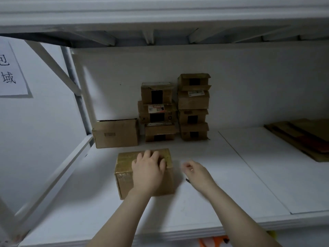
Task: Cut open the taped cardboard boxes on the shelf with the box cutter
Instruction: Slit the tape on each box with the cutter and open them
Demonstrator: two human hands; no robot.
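Position of work piece: the brown tape-wrapped cardboard box (124,164) is sitting near the front of the white shelf board (222,184), left of centre, with its longer side appearing to run left to right across the view. The left hand (148,168) is resting on the box top, its fingers (156,155) spread flat and reaching towards the far edge, clamping nothing. The right hand (195,171) is hovering just beside the box's right face, clear of it and about level with its top. The left hand is thus the one in contact, and the box is lying to the left of the right hand.

Limits of observation: the right hand is smearing with motion. Its fingers are appearing loosely curled, but I cannot tell whether they are clamping anything. A small dark sliver (187,180) is showing under that wrist. It may be the box cutter, in my judgement only. The top tape seam is lying hidden under the left palm. Two stacks of small brown cartons (193,107) and a lone brown carton (115,133) are standing at the back wall, well apart from both hands. Flattened cardboard (302,138) is being cut off at the right edge.
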